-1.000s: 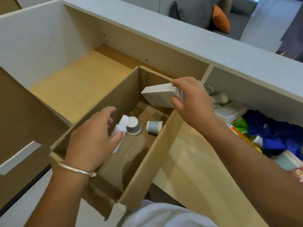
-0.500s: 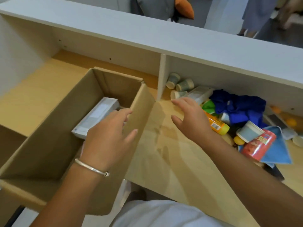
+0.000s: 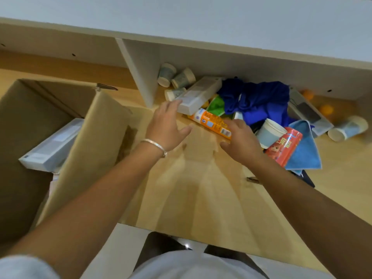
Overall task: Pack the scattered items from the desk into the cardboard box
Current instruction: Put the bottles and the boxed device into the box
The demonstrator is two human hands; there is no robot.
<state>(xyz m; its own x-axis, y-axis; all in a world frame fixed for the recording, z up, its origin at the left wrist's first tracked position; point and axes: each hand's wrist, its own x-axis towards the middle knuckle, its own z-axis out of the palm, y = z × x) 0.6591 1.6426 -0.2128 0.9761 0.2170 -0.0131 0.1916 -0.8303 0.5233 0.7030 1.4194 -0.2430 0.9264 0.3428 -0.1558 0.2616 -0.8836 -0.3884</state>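
One white carton lies in the cardboard box at my left. My left hand is spread open, fingertips at the white box on the desk; my right hand, open and holding nothing, hovers over the orange bottle beside a paper cup.

A single wide-angle view from the person's head looks steeply down and forward across the counter, close above both forearms. The cardboard box fills the left edge, a white shelf crosses the top, and straight lines bend toward the frame edges.
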